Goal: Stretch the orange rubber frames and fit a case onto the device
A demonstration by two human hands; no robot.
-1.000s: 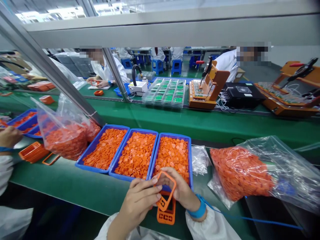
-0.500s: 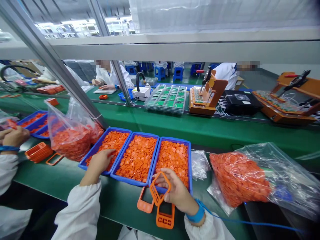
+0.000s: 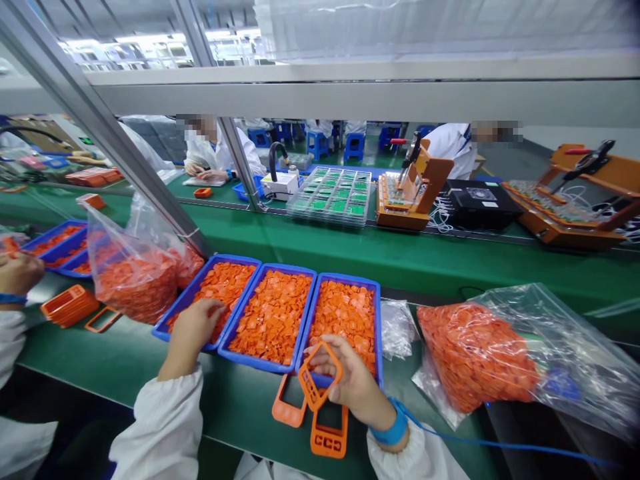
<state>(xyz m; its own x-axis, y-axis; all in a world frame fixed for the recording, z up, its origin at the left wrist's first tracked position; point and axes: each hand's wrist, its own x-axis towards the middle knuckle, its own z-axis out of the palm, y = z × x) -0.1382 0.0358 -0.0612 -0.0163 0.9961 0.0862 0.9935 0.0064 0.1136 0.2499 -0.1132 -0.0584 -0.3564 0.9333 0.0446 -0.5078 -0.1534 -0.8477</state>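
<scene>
Orange frame point(image 3: 316, 399), one: tilted, gripped in the right hand's point(image 3: 347, 377) fingers, by the right tray point(image 3: 379, 333). Left hand point(image 3: 195, 327): fingers curled at the left tray's point(image 3: 184, 293) pieces point(image 3: 225, 283); I cannot tell whether they grip any. Spare frames, two point(image 3: 289, 417) point(image 3: 329, 445): I log both on the worktop point(image 3: 230, 397).

We hold an orange frame point(image 3: 311, 398), round-cornered and open-centred, tilted, its slotted end lower; we have small flat orange pieces point(image 3: 227, 283) heaped in the left blue tray point(image 3: 237, 258) of three.
</scene>
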